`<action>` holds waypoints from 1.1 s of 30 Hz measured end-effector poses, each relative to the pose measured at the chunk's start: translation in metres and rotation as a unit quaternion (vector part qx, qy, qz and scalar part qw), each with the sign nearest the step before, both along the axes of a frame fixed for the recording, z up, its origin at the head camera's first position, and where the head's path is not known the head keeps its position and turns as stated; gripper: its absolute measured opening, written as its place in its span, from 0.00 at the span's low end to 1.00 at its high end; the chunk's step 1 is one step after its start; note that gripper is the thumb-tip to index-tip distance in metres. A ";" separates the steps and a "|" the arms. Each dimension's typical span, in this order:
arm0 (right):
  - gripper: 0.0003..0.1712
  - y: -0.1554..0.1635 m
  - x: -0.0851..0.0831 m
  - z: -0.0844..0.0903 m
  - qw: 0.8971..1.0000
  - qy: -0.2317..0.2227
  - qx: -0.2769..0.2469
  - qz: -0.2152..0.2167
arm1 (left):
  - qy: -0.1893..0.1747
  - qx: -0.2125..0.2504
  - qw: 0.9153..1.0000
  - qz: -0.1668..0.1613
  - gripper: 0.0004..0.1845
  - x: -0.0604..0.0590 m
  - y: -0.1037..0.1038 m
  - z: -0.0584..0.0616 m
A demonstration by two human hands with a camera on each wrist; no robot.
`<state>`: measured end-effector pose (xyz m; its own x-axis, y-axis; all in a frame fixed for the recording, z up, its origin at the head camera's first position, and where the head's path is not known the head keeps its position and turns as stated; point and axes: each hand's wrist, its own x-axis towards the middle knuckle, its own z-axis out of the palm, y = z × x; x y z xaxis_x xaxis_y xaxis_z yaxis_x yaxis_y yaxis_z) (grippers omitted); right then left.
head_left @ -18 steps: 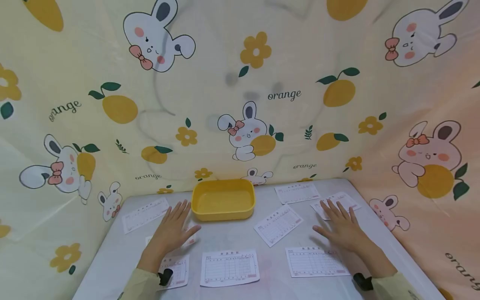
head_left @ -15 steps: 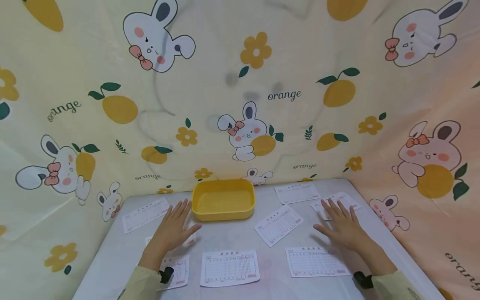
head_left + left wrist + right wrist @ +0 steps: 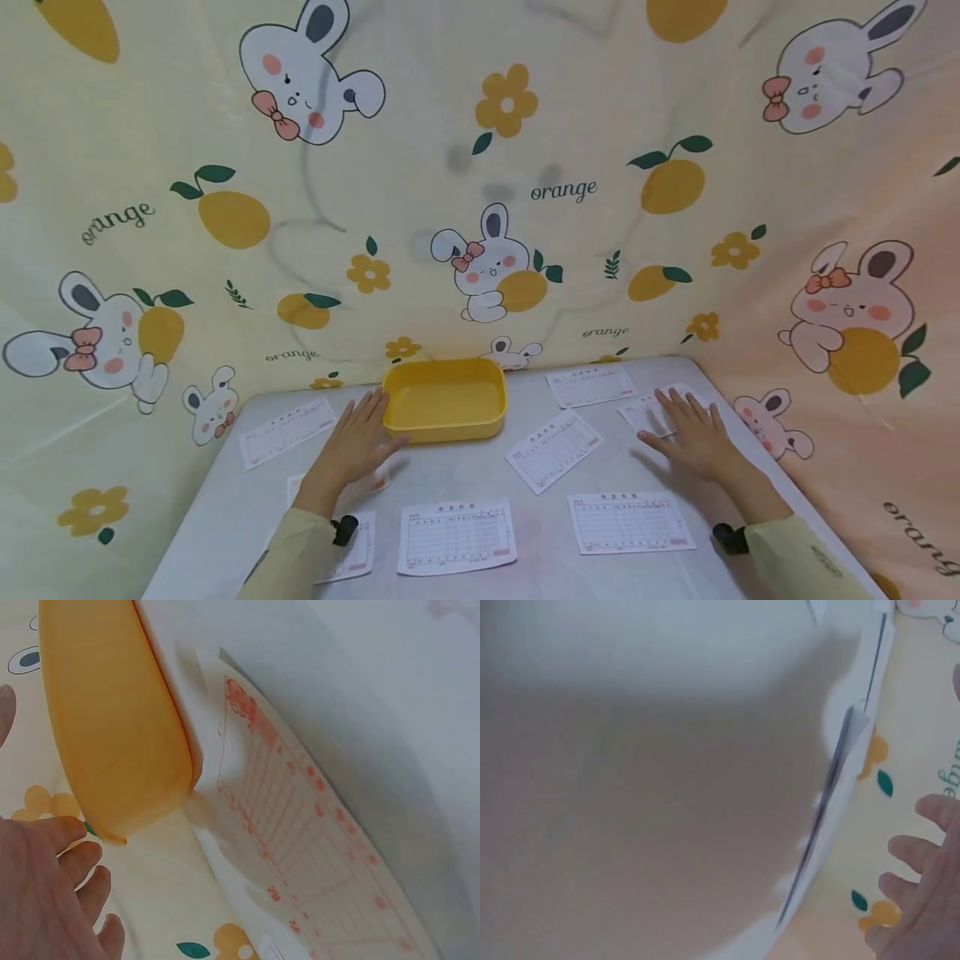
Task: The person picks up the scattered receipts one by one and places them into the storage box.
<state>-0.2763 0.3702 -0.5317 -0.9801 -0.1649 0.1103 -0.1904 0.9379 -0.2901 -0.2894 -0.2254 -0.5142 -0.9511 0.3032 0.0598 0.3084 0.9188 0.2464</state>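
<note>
Closest to me three slips (image 3: 456, 537) lie in a row along the near edge of the table (image 3: 457, 471), long sides running left to right. Past them my left hand (image 3: 352, 446) lies flat with fingers spread on another slip (image 3: 373, 481), fingertips just beside the left end of the yellow tray (image 3: 444, 399). My right hand (image 3: 693, 436) is also flat and spread, holding nothing, its fingers over the slip at the right (image 3: 647, 412). That slip lies straight ahead of this hand, well apart from the tray. The tray sits farthest back, centred, nearer my left hand.
</note>
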 end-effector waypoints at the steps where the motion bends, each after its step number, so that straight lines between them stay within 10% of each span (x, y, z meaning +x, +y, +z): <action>1: 0.60 0.002 -0.002 -0.001 1.000 -0.001 0.000 -0.001 | -0.001 0.001 1.000 -0.002 0.56 -0.002 0.001 0.000; 33: 0.68 0.064 -0.050 -0.012 0.986 -0.103 -0.061 -0.113 | -0.062 0.028 0.998 0.016 0.62 -0.033 0.021 0.003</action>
<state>-0.3268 0.4341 -0.5438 -0.9940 0.0631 -0.0890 0.0946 0.9050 -0.4149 -0.3223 -0.2048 -0.5116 -0.9614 0.2718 -0.0434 0.2427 0.9113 0.3327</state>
